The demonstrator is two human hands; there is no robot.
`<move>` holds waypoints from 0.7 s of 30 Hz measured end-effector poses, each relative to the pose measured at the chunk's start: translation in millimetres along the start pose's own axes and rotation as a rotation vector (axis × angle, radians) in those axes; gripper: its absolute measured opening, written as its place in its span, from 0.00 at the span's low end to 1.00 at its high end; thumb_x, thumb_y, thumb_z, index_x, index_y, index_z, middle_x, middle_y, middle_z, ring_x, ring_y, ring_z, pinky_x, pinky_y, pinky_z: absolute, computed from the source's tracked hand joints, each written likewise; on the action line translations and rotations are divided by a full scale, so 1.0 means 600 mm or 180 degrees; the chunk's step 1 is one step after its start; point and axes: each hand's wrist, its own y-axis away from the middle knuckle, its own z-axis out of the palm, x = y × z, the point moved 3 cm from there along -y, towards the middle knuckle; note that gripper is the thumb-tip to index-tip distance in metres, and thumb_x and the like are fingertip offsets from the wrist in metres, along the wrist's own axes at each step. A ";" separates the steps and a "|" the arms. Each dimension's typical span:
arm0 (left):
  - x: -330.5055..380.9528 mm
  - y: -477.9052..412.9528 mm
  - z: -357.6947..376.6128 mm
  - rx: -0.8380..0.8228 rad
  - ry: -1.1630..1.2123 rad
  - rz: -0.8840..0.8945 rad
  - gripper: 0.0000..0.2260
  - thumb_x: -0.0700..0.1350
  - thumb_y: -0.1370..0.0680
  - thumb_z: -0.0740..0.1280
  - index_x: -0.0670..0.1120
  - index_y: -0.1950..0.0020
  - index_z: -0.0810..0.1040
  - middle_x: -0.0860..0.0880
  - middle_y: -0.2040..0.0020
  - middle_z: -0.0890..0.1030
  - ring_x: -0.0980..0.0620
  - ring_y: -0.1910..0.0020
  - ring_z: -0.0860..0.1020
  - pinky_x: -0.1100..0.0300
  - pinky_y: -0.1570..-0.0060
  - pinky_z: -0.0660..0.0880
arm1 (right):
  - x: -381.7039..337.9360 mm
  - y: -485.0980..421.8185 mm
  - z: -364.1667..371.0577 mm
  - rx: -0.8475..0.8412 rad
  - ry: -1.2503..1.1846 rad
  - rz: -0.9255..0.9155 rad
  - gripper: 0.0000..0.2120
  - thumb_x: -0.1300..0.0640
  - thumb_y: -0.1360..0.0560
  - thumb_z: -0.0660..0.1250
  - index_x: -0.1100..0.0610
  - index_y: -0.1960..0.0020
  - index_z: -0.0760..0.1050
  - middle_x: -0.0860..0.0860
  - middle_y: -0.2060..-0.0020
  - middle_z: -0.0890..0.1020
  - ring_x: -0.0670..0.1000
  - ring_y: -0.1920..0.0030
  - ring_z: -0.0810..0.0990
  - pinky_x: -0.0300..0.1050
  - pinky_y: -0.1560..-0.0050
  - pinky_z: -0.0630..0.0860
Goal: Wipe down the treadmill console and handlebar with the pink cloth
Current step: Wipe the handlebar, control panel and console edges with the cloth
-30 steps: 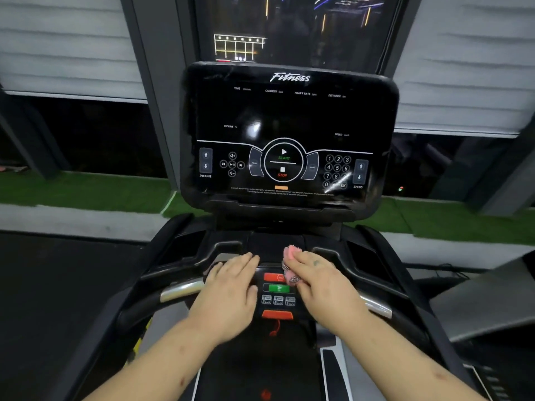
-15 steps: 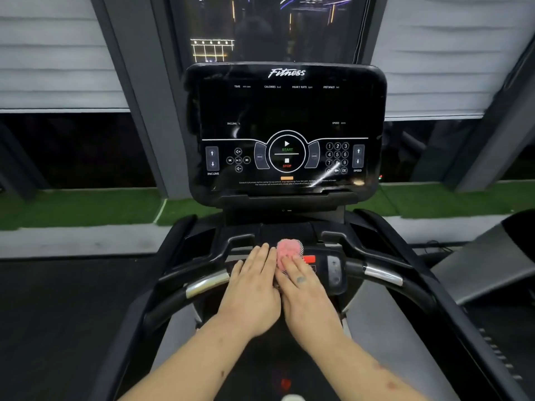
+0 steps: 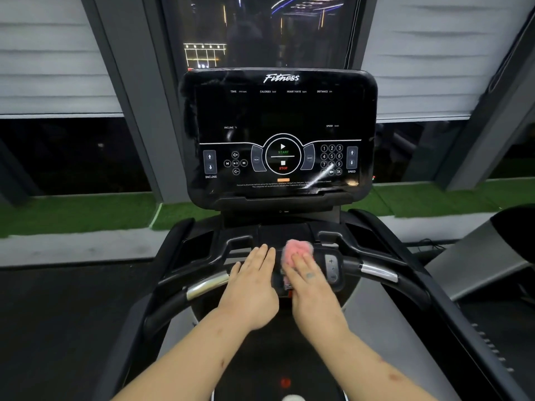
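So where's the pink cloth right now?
In the head view the pink cloth lies just right of centre, on the middle panel of the handlebar, pressed under the right hand, with the left hand flat on its left.

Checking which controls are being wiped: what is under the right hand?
The pink cloth lies under the right hand, pressed on the centre control panel. Whatever buttons lie beneath are covered; only a plus-minus pad beside it shows.

Fluffy pink cloth [image 3: 296, 250] bunched at handlebar [image 3: 205, 286] middle, black console [image 3: 282, 117] upright behind (readouts dark)
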 end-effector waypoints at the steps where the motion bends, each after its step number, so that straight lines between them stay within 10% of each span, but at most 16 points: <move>1: -0.002 -0.001 0.000 0.0000 0.0022 0.0005 0.36 0.44 0.19 0.59 0.53 0.16 0.44 0.54 0.16 0.43 0.56 0.18 0.41 0.48 0.19 0.46 | -0.018 -0.002 0.008 -0.0007 -0.0039 -0.0171 0.32 0.66 0.25 0.67 0.56 0.22 0.66 0.55 0.22 0.65 0.55 0.20 0.57 0.58 0.24 0.65; 10: -0.007 -0.002 -0.004 -0.0073 0.0002 -0.0017 0.39 0.40 0.22 0.60 0.53 0.16 0.43 0.55 0.16 0.43 0.57 0.19 0.41 0.49 0.19 0.44 | 0.006 0.013 0.002 -0.0187 0.0162 -0.0676 0.33 0.67 0.29 0.72 0.56 0.25 0.71 0.54 0.24 0.69 0.55 0.22 0.65 0.58 0.28 0.71; 21: 0.002 0.006 -0.016 0.0019 0.0257 -0.0158 0.41 0.37 0.22 0.64 0.55 0.16 0.44 0.58 0.17 0.43 0.57 0.19 0.42 0.57 0.25 0.40 | 0.085 0.010 -0.056 0.0182 0.0162 0.0335 0.29 0.70 0.27 0.72 0.58 0.27 0.74 0.56 0.26 0.72 0.55 0.23 0.64 0.59 0.34 0.76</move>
